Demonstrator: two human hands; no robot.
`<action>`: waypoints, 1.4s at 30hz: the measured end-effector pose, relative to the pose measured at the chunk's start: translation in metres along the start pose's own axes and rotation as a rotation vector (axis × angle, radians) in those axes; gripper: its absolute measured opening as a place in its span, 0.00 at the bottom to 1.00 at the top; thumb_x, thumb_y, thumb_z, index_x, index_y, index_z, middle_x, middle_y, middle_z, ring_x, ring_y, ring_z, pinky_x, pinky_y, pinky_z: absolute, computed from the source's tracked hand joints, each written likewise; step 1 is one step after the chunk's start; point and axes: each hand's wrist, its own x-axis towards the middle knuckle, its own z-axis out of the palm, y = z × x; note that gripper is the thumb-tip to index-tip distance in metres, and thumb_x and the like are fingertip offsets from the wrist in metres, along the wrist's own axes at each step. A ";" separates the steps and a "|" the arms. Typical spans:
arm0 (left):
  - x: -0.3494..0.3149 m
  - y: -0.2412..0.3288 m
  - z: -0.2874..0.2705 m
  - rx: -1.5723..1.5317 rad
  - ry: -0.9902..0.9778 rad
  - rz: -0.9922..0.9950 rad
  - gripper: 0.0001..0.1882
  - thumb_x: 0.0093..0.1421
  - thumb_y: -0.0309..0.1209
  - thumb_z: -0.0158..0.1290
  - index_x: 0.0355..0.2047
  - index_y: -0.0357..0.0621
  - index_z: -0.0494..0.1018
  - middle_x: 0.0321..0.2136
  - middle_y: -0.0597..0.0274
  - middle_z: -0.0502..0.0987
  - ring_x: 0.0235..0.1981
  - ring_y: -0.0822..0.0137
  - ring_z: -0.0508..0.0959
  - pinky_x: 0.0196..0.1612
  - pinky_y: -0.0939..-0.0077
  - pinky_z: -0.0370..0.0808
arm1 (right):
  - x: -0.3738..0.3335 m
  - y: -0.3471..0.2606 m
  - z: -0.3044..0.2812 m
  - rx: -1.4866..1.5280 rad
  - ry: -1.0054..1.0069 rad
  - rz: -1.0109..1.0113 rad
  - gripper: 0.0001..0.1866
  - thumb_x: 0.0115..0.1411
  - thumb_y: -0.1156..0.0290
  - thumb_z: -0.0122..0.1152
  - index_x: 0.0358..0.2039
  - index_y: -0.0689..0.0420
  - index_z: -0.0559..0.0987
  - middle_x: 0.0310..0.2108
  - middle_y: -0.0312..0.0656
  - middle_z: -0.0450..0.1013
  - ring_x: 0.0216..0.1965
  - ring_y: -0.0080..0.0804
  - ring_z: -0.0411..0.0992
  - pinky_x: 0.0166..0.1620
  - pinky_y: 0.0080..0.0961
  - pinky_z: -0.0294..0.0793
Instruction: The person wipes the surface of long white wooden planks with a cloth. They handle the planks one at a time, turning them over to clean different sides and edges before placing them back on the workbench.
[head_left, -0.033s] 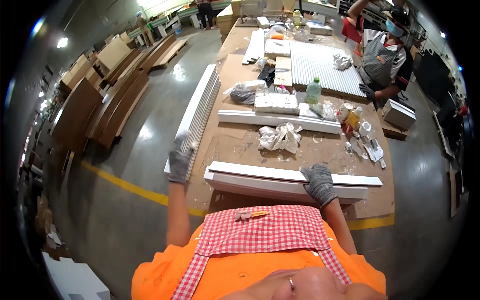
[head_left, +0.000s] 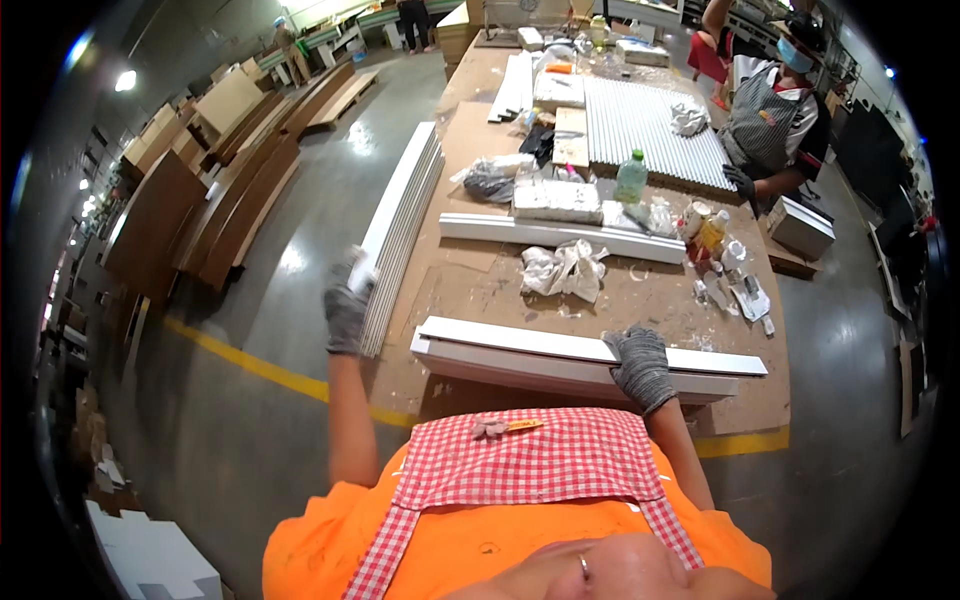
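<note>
Along the near edge of the workbench lies a stack of long white strips (head_left: 550, 366). Its top strip (head_left: 490, 336) is shifted a little to the right. My right hand (head_left: 641, 368), in a grey knit glove, is closed over that strip right of its middle; the thumb tip is hidden. Another stack of white strips (head_left: 402, 225) runs along the bench's left edge. Beside this stack's near end is my left hand (head_left: 346, 312), also gloved. Its fingers are smeared by motion, and I cannot tell whether they grip a strip.
Crumpled white paper (head_left: 563, 270) lies beyond the near stack, before a long white bar (head_left: 560, 238). Bottles, including a green one (head_left: 631, 178), stand farther back. A co-worker (head_left: 765, 125) is at the bench's right side. Brown boards (head_left: 235, 215) lean on the left.
My left hand has moved slightly left, off the top of the left stack toward its outer side. My right hand keeps its place on the top strip.
</note>
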 end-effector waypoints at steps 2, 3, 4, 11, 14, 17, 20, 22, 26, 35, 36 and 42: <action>0.024 -0.025 -0.030 0.232 0.051 0.150 0.24 0.50 0.32 0.61 0.48 0.40 0.70 0.45 0.52 0.73 0.48 0.55 0.71 0.55 0.64 0.66 | -0.012 -0.004 0.004 0.015 0.022 -0.003 0.18 0.47 0.66 0.62 0.41 0.47 0.77 0.31 0.46 0.71 0.38 0.44 0.70 0.42 0.41 0.68; 0.033 -0.031 -0.048 0.394 0.058 0.183 0.27 0.48 0.35 0.63 0.48 0.40 0.70 0.46 0.51 0.72 0.49 0.53 0.70 0.56 0.63 0.65 | -0.016 -0.006 0.008 0.046 0.043 -0.013 0.18 0.47 0.67 0.61 0.41 0.48 0.77 0.31 0.47 0.71 0.39 0.44 0.70 0.42 0.42 0.68; 0.039 -0.037 -0.072 0.565 0.076 0.208 0.30 0.46 0.38 0.64 0.48 0.41 0.69 0.48 0.50 0.71 0.50 0.51 0.68 0.56 0.62 0.64 | -0.018 -0.007 0.009 0.072 0.074 -0.015 0.17 0.47 0.68 0.60 0.41 0.48 0.77 0.32 0.47 0.71 0.39 0.44 0.70 0.42 0.42 0.67; 0.012 0.003 -0.052 0.003 -0.341 0.067 0.30 0.52 0.31 0.61 0.54 0.38 0.64 0.53 0.54 0.68 0.56 0.59 0.66 0.60 0.66 0.61 | -0.022 -0.011 0.016 0.073 0.065 0.026 0.16 0.48 0.71 0.56 0.40 0.50 0.78 0.33 0.49 0.71 0.38 0.46 0.70 0.42 0.41 0.68; -0.016 0.036 0.019 -0.211 -0.644 0.081 0.29 0.46 0.34 0.67 0.48 0.43 0.70 0.47 0.56 0.73 0.51 0.59 0.71 0.56 0.65 0.66 | -0.018 -0.018 0.020 0.076 0.088 0.032 0.17 0.47 0.70 0.56 0.41 0.50 0.78 0.34 0.49 0.71 0.39 0.46 0.69 0.42 0.42 0.68; -0.031 0.070 0.070 -0.050 -0.866 0.345 0.44 0.37 0.53 0.68 0.51 0.42 0.70 0.48 0.51 0.73 0.53 0.54 0.71 0.59 0.60 0.63 | -0.017 -0.024 0.027 0.053 0.167 0.043 0.14 0.49 0.70 0.54 0.38 0.51 0.77 0.33 0.50 0.71 0.38 0.47 0.70 0.40 0.43 0.67; -0.033 0.075 0.089 0.140 -1.077 0.374 0.43 0.38 0.59 0.64 0.50 0.44 0.71 0.46 0.49 0.74 0.51 0.50 0.71 0.57 0.60 0.64 | -0.015 -0.031 0.020 0.015 0.130 0.076 0.12 0.49 0.71 0.53 0.36 0.51 0.77 0.32 0.49 0.71 0.38 0.47 0.70 0.41 0.43 0.66; -0.040 0.063 0.102 0.239 -1.201 0.342 0.38 0.41 0.55 0.63 0.49 0.46 0.72 0.45 0.50 0.75 0.49 0.51 0.72 0.54 0.61 0.67 | -0.016 -0.034 0.009 -0.001 -0.004 0.113 0.15 0.48 0.71 0.54 0.39 0.51 0.77 0.35 0.49 0.71 0.41 0.47 0.70 0.44 0.43 0.67; -0.056 0.056 0.100 0.222 -1.102 0.262 0.35 0.42 0.50 0.65 0.49 0.47 0.72 0.44 0.53 0.76 0.45 0.53 0.75 0.50 0.63 0.71 | -0.013 -0.029 0.016 0.058 -0.071 0.100 0.19 0.46 0.70 0.57 0.41 0.51 0.77 0.38 0.50 0.71 0.44 0.48 0.70 0.48 0.44 0.65; -0.067 0.083 0.095 0.112 -1.072 0.148 0.37 0.41 0.45 0.67 0.52 0.46 0.69 0.45 0.51 0.75 0.45 0.51 0.75 0.51 0.62 0.70 | -0.017 -0.018 0.020 0.084 -0.085 0.024 0.17 0.43 0.68 0.60 0.38 0.52 0.77 0.38 0.52 0.70 0.44 0.50 0.69 0.47 0.44 0.65; -0.066 0.089 0.096 0.193 -1.068 0.167 0.39 0.40 0.46 0.68 0.52 0.46 0.69 0.44 0.51 0.75 0.45 0.52 0.75 0.52 0.63 0.69 | -0.015 -0.014 0.024 0.116 -0.060 0.001 0.16 0.44 0.69 0.60 0.37 0.53 0.77 0.38 0.51 0.70 0.43 0.50 0.69 0.47 0.43 0.66; -0.072 0.070 0.114 0.282 -1.094 0.155 0.34 0.37 0.41 0.69 0.46 0.46 0.74 0.39 0.51 0.77 0.42 0.54 0.76 0.49 0.65 0.71 | 0.004 -0.013 0.017 0.109 -0.271 0.047 0.15 0.46 0.70 0.61 0.37 0.55 0.76 0.39 0.48 0.75 0.42 0.44 0.75 0.46 0.40 0.71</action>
